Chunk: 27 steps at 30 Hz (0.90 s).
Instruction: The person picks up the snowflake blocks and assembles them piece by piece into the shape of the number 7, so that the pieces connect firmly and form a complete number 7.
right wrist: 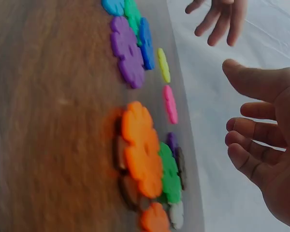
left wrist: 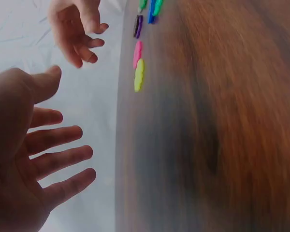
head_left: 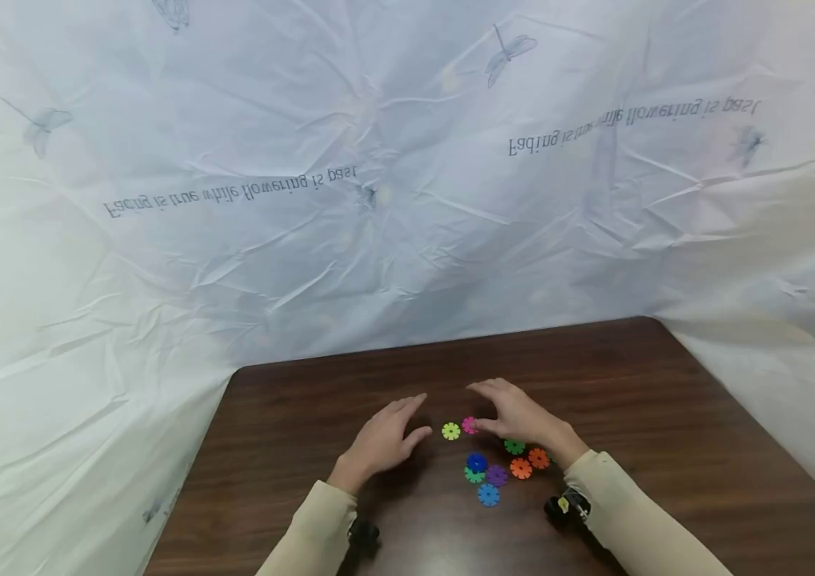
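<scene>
Several flat plastic interlocking discs with notched rims lie on the brown table. My left hand [head_left: 381, 442] hovers over the wood left of the yellow disc [head_left: 451, 431], fingers stretched and holding nothing. Opposite it, my right hand [head_left: 522, 418] is held above the discs, fingers spread and loosely bent around nothing. Its thumb overlaps the pink disc [head_left: 469, 426] in the head view; the right wrist view shows the hand apart from the discs. Nearer me are a dark blue disc [head_left: 477, 462] partly over a green one, a purple disc [head_left: 497, 476] and a light blue disc [head_left: 489, 495].
Right of these lie two orange discs [head_left: 521, 468] and a green disc [head_left: 514, 446]. In the right wrist view a grey disc [right wrist: 177, 215] shows behind the orange ones. A wrinkled white sheet [head_left: 407, 240] hangs behind and beside the wooden table [head_left: 285, 416].
</scene>
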Each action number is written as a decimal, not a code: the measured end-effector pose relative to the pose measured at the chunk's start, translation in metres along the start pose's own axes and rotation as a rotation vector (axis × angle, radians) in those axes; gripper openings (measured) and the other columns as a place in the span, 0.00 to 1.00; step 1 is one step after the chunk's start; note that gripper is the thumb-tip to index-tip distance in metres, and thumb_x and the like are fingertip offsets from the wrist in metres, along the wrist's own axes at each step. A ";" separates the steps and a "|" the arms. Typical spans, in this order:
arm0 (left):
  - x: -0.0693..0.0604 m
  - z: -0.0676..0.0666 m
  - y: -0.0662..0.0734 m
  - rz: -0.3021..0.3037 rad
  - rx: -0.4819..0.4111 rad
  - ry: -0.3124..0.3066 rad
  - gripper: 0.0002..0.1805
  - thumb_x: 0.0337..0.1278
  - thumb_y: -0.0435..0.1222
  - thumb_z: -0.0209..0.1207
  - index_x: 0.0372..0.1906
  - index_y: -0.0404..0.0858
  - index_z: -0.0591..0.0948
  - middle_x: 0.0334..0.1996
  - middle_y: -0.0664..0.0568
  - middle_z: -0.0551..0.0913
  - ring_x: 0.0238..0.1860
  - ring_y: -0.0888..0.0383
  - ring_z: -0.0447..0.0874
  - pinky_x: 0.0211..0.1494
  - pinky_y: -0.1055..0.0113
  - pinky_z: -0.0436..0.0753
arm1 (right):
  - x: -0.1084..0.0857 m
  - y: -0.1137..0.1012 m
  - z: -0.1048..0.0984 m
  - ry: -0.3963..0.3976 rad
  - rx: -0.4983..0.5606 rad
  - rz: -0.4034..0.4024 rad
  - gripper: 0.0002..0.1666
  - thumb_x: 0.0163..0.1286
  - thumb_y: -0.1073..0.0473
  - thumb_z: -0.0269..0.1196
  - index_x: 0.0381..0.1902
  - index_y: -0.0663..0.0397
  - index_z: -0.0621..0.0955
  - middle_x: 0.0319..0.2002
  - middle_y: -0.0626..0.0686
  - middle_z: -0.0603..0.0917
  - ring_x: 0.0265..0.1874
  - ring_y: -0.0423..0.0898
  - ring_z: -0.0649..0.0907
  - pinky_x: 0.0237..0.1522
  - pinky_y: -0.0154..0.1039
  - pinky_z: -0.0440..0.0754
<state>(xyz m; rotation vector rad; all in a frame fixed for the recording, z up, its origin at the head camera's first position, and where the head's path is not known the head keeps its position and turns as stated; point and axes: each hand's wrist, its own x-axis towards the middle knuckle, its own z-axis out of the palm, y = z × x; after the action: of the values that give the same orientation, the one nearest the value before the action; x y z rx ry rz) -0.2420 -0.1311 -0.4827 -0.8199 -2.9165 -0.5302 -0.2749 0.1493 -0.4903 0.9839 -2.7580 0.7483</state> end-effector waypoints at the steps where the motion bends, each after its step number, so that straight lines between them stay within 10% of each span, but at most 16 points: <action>1: 0.002 0.001 0.001 -0.005 -0.004 0.001 0.33 0.70 0.54 0.50 0.75 0.47 0.62 0.69 0.48 0.69 0.69 0.49 0.68 0.66 0.50 0.71 | 0.002 0.000 0.002 -0.001 0.000 -0.003 0.37 0.63 0.49 0.69 0.66 0.56 0.72 0.61 0.59 0.77 0.59 0.57 0.76 0.55 0.55 0.78; 27: 0.024 0.032 0.004 0.003 0.020 0.016 0.26 0.60 0.48 0.64 0.60 0.41 0.78 0.54 0.51 0.81 0.56 0.54 0.77 0.59 0.57 0.77 | 0.006 0.008 0.024 -0.041 -0.025 -0.002 0.32 0.62 0.48 0.69 0.59 0.60 0.78 0.51 0.54 0.80 0.49 0.51 0.81 0.47 0.49 0.81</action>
<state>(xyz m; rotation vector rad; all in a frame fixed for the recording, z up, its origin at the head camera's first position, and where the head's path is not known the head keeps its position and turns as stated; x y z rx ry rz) -0.2599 -0.1049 -0.5082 -0.8137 -2.9005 -0.5038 -0.2835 0.1392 -0.5132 1.0086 -2.7930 0.6994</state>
